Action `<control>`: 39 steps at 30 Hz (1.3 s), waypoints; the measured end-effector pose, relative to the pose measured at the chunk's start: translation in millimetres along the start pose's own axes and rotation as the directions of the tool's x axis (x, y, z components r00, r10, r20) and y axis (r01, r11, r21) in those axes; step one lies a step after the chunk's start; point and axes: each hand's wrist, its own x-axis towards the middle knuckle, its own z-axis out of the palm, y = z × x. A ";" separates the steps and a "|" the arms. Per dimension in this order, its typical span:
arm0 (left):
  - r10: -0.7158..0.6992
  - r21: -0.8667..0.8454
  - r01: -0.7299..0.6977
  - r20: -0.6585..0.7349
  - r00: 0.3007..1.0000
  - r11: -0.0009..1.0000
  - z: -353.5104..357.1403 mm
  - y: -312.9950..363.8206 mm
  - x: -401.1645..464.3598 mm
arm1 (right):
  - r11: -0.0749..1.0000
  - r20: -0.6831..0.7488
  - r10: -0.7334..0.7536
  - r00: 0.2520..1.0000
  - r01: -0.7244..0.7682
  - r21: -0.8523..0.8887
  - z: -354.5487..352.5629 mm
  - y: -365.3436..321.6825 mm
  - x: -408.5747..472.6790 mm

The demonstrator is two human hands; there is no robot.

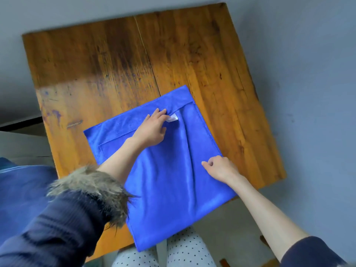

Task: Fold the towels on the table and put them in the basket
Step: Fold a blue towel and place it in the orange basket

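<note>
A blue towel (169, 180) lies on the wooden table (119, 60), its near part hanging over the table's front edge. It is folded, with an upper layer's hem running across its far end and a white label (172, 118) showing there. My left hand (152, 130) lies on the towel's far part, fingers stretched toward the label. My right hand (219, 167) rests near the towel's right edge with its fingers curled; whether it pinches the cloth I cannot tell. A long crease runs down the towel between the hands.
More blue cloth (21, 191) sits at the left, beside the table. The far half of the table is bare wood. Grey floor surrounds the table. My legs in dotted trousers (185, 251) are under the front edge.
</note>
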 end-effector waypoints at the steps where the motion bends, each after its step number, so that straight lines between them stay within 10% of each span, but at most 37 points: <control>1: -0.003 -0.022 0.002 -0.032 0.999 1.000 2.2 2.3 -1.1 | 1.000 -0.086 -0.016 0.996 0.016 0.002 -6.3 -2.2 3.5; 8: -0.278 -0.093 0.265 -0.438 0.855 0.960 7.7 -25.4 -47.0 | 0.934 -0.478 -0.311 0.822 0.356 0.005 -62.9 -46.8 54.1; 21: -0.590 -0.083 0.609 -0.381 0.712 0.789 -4.1 -79.1 -94.5 | 0.826 -0.393 -0.538 0.746 0.372 -0.424 -95.8 -78.6 108.4; 26: -0.621 -0.552 0.410 -0.271 0.735 0.726 -17.7 -78.9 -110.7 | 0.877 -0.408 -0.398 0.822 0.472 0.096 -101.0 -66.7 99.7; 33: -0.529 -0.993 -0.033 -0.091 0.844 0.117 -45.6 -75.0 -148.8 | 0.636 -0.401 -0.341 0.850 0.523 0.568 -123.9 -55.2 77.7; 37: -0.546 -0.986 -0.152 -0.165 0.822 0.069 -59.4 -80.9 -146.2 | 0.531 -0.411 -0.354 0.840 0.542 0.651 -138.5 -69.4 76.2; 39: -0.658 -0.973 -0.051 -0.189 0.729 0.223 -59.6 -88.2 -132.1 | 0.590 -0.432 -0.346 0.833 0.551 0.590 -139.7 -82.1 87.9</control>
